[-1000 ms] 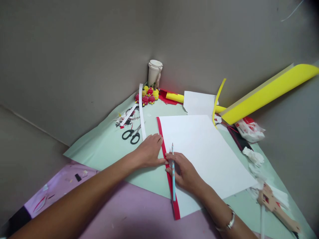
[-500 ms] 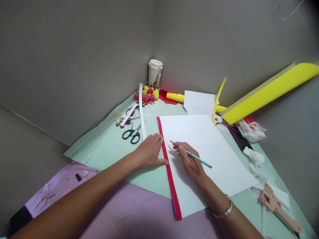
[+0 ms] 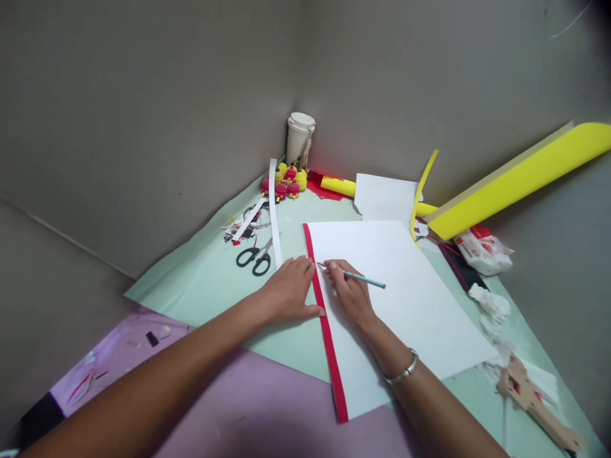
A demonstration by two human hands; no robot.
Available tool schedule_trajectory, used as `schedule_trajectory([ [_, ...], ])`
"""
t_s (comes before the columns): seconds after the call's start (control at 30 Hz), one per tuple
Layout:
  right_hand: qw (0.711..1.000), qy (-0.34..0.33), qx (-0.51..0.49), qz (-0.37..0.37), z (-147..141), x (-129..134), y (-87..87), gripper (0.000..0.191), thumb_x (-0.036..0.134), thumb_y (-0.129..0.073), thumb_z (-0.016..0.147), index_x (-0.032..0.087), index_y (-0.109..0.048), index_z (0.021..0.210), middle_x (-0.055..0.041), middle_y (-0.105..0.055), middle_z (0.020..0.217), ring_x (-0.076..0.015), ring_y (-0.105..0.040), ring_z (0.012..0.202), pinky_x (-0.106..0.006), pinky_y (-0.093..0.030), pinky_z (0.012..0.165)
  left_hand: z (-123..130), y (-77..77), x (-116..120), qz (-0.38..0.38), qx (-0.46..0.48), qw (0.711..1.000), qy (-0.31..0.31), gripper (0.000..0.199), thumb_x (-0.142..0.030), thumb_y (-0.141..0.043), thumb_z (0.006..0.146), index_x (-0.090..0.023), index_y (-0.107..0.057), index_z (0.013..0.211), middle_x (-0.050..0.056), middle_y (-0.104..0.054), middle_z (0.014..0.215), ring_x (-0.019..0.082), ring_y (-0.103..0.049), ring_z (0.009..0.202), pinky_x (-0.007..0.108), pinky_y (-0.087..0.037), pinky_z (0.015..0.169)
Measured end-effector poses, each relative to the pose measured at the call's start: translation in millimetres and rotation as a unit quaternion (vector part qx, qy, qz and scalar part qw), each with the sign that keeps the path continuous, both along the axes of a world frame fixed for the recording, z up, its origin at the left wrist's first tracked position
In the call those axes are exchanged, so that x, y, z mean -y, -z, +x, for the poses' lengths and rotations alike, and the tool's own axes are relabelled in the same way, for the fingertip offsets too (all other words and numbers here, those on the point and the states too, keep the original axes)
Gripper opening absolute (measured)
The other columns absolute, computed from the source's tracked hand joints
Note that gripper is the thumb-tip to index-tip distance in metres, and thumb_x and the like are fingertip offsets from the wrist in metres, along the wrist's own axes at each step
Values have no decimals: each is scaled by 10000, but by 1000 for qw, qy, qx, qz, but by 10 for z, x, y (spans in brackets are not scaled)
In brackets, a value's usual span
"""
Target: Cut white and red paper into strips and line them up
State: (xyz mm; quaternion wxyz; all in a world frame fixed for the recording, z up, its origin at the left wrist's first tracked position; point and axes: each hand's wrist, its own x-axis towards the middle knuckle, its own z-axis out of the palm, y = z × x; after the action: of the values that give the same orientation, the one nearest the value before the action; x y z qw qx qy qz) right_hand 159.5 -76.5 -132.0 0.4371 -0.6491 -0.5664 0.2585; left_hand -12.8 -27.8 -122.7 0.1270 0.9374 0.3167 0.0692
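A large white sheet [image 3: 410, 318] lies before me with a red strip [image 3: 333, 362] along its left edge. My left hand [image 3: 292, 289] rests flat on that edge, fingers stretched and thumb on the red strip. Between the fingers of my right hand [image 3: 351, 296] is a light-blue pencil [image 3: 365, 278], its tip at or just above the sheet beside the red strip. Black-handled scissors [image 3: 255, 259] lie left of my left hand. A narrow white paper strip [image 3: 273, 213] runs from near my left fingers toward the back.
At the back stand a white lidded cup [image 3: 300, 140] and several red and yellow lantern-like ornaments [image 3: 286, 181]. A large yellow sheet [image 3: 515, 178] leans at the right. Also there are a tissue pack [image 3: 482, 250], a dark phone-like slab [image 3: 461, 266] and a tan glue gun [image 3: 537, 404].
My right hand has moved left and slightly up, bringing the pencil tip close to the red strip. The left hand keeps its place on the edge.
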Motion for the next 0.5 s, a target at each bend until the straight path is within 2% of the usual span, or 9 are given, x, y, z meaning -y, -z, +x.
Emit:
schedule_trajectory([
  [0.2, 1000, 2, 0, 0, -9, 12, 4, 358, 447, -402, 977, 238, -690, 1017, -50, -736, 965, -232, -669, 893, -355, -515, 784, 6, -22, 6, -8, -5, 1000, -1, 806, -663, -606, 761, -108, -432, 1318, 231, -440, 1418, 375, -333, 1370, 508, -260, 1112],
  [0.5, 999, -13, 30, 18, -18, 8, 10, 351, 423, -390, 986, 241, -689, 1018, -61, -734, 1002, -239, -667, 964, -355, -519, 793, 16, -17, 3, -12, -4, 1000, -1, 812, -651, -623, 756, -108, -422, 1326, 229, -435, 1425, 375, -341, 1369, 514, -266, 1109],
])
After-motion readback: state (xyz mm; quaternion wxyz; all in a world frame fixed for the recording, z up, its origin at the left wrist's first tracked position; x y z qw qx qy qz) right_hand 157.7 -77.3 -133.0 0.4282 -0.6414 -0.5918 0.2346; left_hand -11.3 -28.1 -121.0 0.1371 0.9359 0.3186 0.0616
